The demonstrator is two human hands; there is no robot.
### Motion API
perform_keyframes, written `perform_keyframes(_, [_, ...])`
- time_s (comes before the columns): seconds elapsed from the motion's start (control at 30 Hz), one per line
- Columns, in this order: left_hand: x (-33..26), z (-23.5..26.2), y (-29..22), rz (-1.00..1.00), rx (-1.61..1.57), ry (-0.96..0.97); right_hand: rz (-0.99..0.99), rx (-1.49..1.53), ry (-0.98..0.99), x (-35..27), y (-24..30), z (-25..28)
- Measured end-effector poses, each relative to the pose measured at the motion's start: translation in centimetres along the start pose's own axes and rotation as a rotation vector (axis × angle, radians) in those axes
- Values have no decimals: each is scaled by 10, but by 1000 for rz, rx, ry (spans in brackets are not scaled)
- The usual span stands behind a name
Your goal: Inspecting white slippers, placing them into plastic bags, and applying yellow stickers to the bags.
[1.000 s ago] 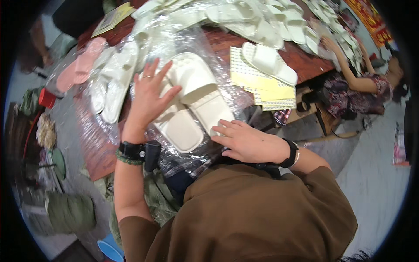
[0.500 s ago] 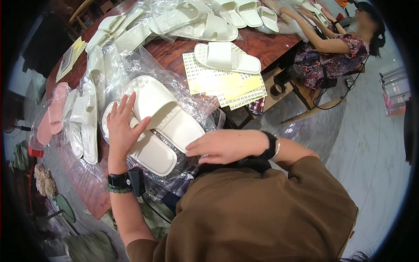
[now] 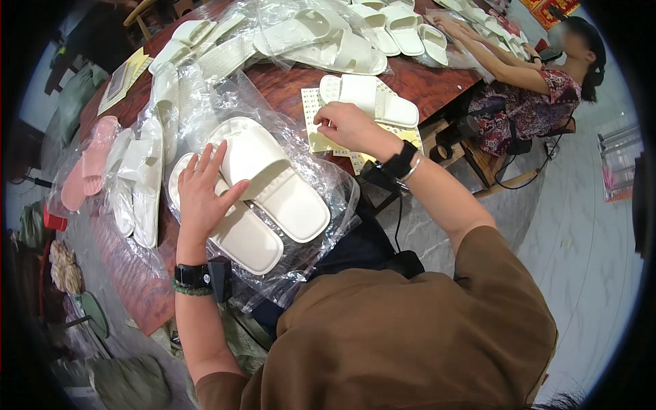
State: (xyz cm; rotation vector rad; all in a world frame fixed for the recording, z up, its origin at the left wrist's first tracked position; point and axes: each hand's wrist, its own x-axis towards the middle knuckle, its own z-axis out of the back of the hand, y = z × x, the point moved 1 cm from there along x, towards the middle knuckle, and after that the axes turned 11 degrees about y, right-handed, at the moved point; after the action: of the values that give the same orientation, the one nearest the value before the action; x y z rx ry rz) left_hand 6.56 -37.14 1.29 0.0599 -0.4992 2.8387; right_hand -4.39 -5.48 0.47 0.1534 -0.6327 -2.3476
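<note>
A pair of white slippers lies side by side on a clear plastic bag (image 3: 345,205) in front of me. My left hand (image 3: 203,195) rests with spread fingers on the left slipper (image 3: 249,238), its thumb toward the strap of the right slipper (image 3: 295,205). Farther off to the right, my right hand (image 3: 352,128) is over yellow sticker sheets (image 3: 311,109). Its fingers are bent together, and whatever may be between the tips cannot be made out. Just beyond that hand, a single white slipper (image 3: 400,111) lies on the sheets.
More white slippers (image 3: 294,31) in clear bags line the far side of the wooden table (image 3: 270,85). Pink slippers (image 3: 96,164) and bagged white ones (image 3: 140,174) lie at left. At far right another person (image 3: 526,96) sits with hands among slippers. A tape roll (image 3: 437,141) is on a wooden stool.
My right hand has left the heel end of the right slipper and moved up and away to the sticker sheets, its fingers now bent. My left hand stays on the left slipper.
</note>
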Motion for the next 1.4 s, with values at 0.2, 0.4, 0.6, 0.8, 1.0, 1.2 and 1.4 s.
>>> perform_keyframes(0.2, [0,1,-1,5,16,26,-73,-10,93,18,-5,-9])
perform_keyframes(0.4, [3,0,-1,-3,25,35,-106,-72,163,-11,-14,31])
perform_keyframes(0.6, [3,-6,9,-31,-1,-3,-218,-101,159,-74,-25,60])
perform_keyframes(0.8, [4,-5,7,-41,-21,20,-279,-54,165,-125,-23,48])
perform_keyframes(1.0, [5,-5,5,-41,12,18,-257,1,48,-143,-19,21])
perform_keyframes(1.2, [3,-3,5,-44,7,21,-346,-412,-227,-119,-30,39])
perform_keyframes(1.4, [5,-5,5,-50,23,34,-980,212,-236,-153,-124,62])
